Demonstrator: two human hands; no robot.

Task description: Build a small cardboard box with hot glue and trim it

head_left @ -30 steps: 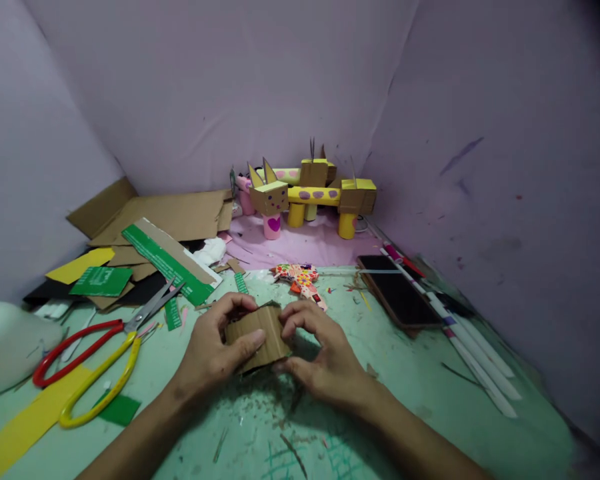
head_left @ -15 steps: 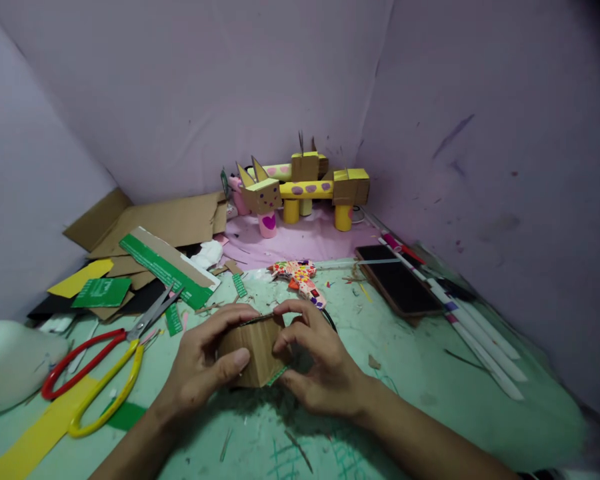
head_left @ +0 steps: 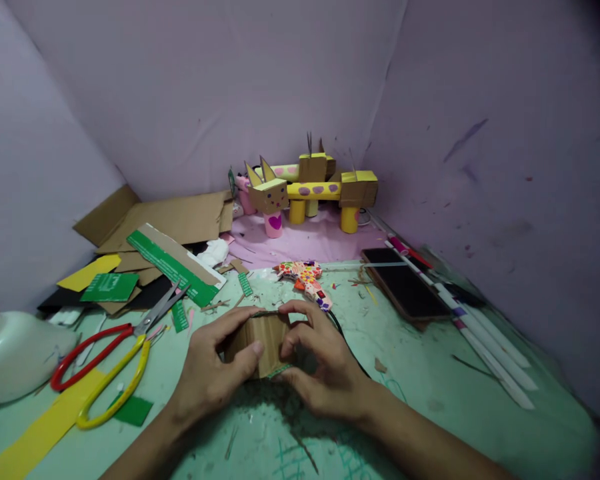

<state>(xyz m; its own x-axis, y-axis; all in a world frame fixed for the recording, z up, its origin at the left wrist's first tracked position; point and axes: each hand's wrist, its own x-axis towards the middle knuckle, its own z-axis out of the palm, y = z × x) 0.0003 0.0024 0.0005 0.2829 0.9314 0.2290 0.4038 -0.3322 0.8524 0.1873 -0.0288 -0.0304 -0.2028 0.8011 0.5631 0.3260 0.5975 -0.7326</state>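
Observation:
Between my two hands is a small folded piece of brown cardboard (head_left: 269,340), with green showing along its lower edge. My left hand (head_left: 217,360) grips its left side, the thumb pressed on the front face and the fingers behind. On the right side, my right hand (head_left: 320,360) holds it with curled fingers at the top and side and the thumb at the lower corner. A hot glue gun (head_left: 305,280) with a flowered pattern lies just beyond my hands. Scissors (head_left: 143,333) with a red and a yellow handle lie open to the left.
Cardboard scraps (head_left: 175,213) and a green-and-white strip (head_left: 177,263) are piled at the left, near a white bottle (head_left: 20,357). Cardboard animal figures (head_left: 307,190) stand at the back on pink cloth. A phone (head_left: 407,283) and white sticks (head_left: 485,347) lie at the right.
The cardboard has turned slightly, so its front face looks more squarely toward me. Both hands keep hold of it. The whole view has shifted a little.

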